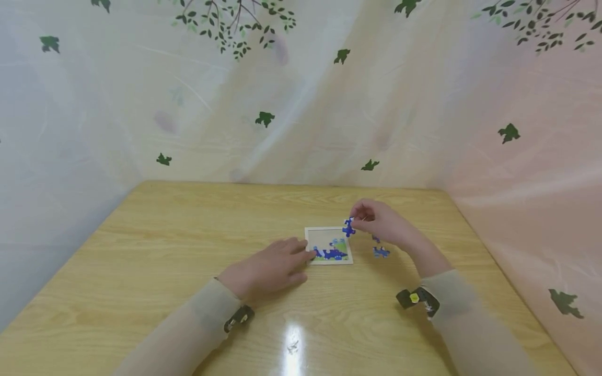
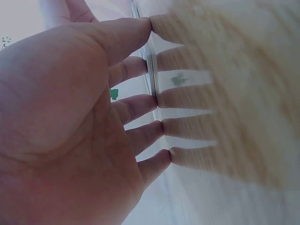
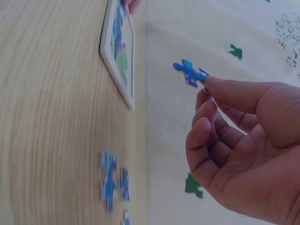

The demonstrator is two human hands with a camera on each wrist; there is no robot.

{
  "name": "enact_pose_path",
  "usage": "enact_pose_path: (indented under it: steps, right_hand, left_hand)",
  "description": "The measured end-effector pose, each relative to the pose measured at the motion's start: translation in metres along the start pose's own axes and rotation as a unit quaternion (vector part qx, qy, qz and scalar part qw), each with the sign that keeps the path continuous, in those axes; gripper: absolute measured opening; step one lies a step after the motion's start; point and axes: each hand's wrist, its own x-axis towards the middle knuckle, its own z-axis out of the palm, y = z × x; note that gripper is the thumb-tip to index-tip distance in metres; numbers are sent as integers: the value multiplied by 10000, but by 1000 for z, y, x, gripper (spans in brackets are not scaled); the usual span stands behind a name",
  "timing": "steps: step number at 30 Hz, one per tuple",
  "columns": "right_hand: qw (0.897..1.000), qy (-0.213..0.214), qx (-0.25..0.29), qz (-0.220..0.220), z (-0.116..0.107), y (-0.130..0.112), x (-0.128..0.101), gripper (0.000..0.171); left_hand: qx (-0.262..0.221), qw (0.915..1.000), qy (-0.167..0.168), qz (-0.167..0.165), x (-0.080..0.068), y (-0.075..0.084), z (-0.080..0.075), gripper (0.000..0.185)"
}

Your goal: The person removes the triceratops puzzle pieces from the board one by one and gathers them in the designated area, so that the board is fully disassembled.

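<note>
A small white puzzle frame (image 1: 310, 231) lies on the wooden table, with blue and green pieces filled in along its near edge. My left hand (image 1: 273, 265) rests flat on the table with straight fingers (image 2: 140, 103), its fingertips touching the frame's left edge (image 2: 152, 77). My right hand (image 1: 378, 219) hovers over the frame's right side and pinches a blue puzzle piece (image 1: 348, 227) (image 3: 190, 73) between thumb and fingertip. In the right wrist view the frame (image 3: 117, 56) lies below and ahead of the held piece.
Loose blue pieces (image 1: 381, 251) (image 3: 112, 180) lie on the table (image 1: 164, 245) right of the frame. A leaf-printed curtain (image 1: 263, 119) hangs close behind and on both sides of the table.
</note>
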Motion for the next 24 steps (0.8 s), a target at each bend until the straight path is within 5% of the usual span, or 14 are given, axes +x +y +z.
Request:
enact_pose_path:
  steps: [24]
  right_hand:
    - [9996,118,-68,229,-44,52,-46,14]
  left_hand:
    - [10,10000,-16,64,2,2,-2,63]
